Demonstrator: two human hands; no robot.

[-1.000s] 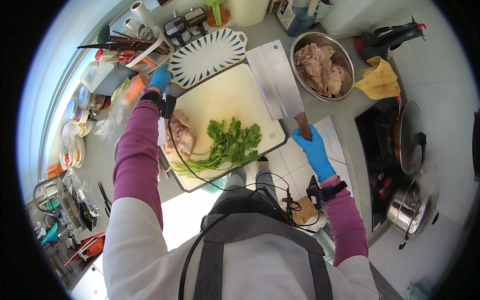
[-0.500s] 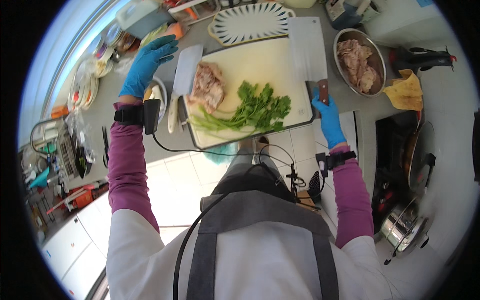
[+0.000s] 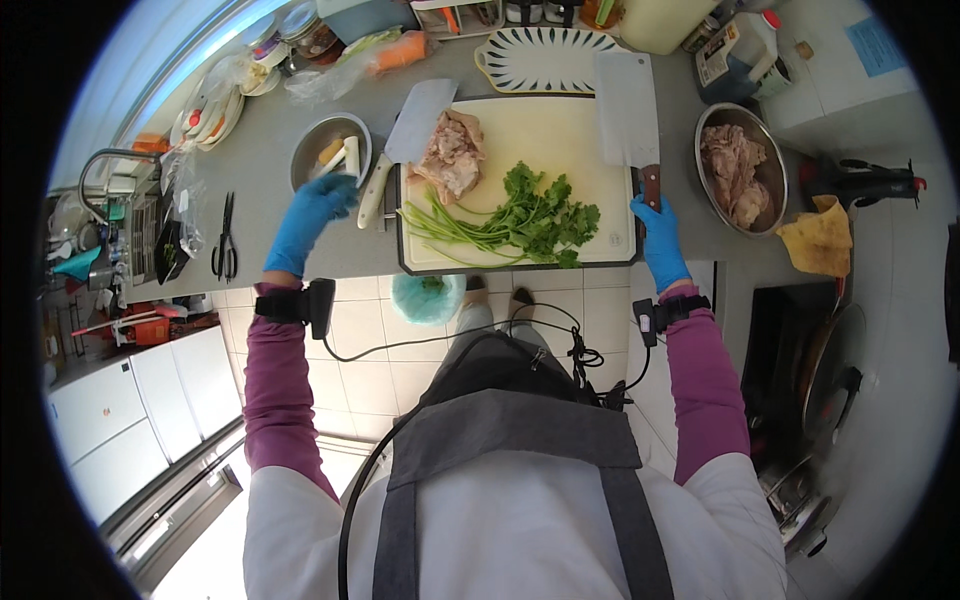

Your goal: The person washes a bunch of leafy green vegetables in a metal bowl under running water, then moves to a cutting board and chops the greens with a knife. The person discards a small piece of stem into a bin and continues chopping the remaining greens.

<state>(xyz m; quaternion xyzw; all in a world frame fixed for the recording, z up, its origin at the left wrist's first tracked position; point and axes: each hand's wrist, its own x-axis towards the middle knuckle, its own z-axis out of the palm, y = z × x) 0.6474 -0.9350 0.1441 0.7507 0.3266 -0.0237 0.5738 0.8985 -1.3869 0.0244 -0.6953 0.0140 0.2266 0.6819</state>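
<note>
My right hand (image 3: 660, 240), in a blue glove, is closed around the brown handle of a cleaver (image 3: 627, 110). Its broad blade lies over the right side of the white cutting board (image 3: 520, 125). My left hand (image 3: 312, 222), also gloved, hovers at the near rim of a steel bowl (image 3: 303, 150) with its fingers stretched out. In that bowl are white stalk pieces (image 3: 350, 157) and a yellowish lump. On the board, raw meat (image 3: 452, 155) lies left of a bunch of leafy coriander-like greens (image 3: 545, 215). A second cleaver (image 3: 422, 118), pale-handled, rests at the board's left edge.
Behind the board stands a patterned oval platter (image 3: 545, 58). A steel bowl of meat (image 3: 706, 180) sits to the right, near a yellow cloth (image 3: 818, 240) and the stove (image 3: 780, 340). Black scissors (image 3: 225, 240) lie at left. Below the counter is a lined bin (image 3: 425, 300).
My left hand has come down and nearer, from beyond the steel bowl to its near rim. My right hand keeps its grip on the cleaver. The whole view has shifted.
</note>
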